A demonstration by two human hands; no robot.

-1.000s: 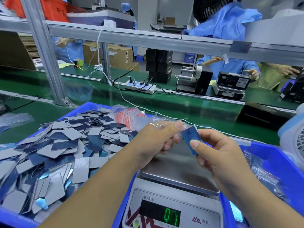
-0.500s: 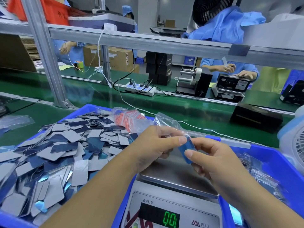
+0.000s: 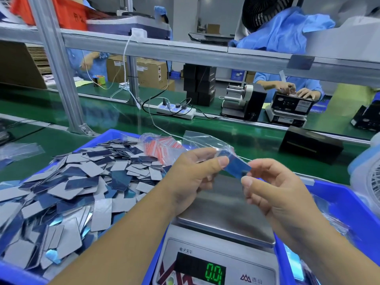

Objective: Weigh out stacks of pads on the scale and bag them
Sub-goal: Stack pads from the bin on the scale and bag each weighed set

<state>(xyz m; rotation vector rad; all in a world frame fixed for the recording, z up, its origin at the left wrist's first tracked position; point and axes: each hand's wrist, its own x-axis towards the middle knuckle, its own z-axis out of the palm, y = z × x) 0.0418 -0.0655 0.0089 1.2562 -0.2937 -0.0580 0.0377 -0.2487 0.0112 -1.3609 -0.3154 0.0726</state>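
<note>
My left hand [image 3: 191, 177] pinches the mouth of a clear plastic bag [image 3: 205, 140] above the scale. A small stack of blue pads [image 3: 236, 166] sits partly inside the bag, and my right hand [image 3: 273, 188] pinches its near end between thumb and fingers. The steel pan of the scale [image 3: 226, 212] lies bare beneath both hands, and its green display [image 3: 213, 274] reads 0.0. A heap of loose grey and blue pads [image 3: 67, 192] fills the blue bin [image 3: 115, 133] on my left.
A bundle of red-striped empty bags [image 3: 162, 147] lies at the back of the pad heap. A second blue bin [image 3: 349, 208] with filled bags stands on my right, beside a white fan [image 3: 370, 182]. Beyond runs a green conveyor [image 3: 123, 122] with a power strip [image 3: 176, 111].
The blue stack has gone further into the bag, which my left hand now holds wider and higher. The scale reading dropped from 0.7 to 0.0.
</note>
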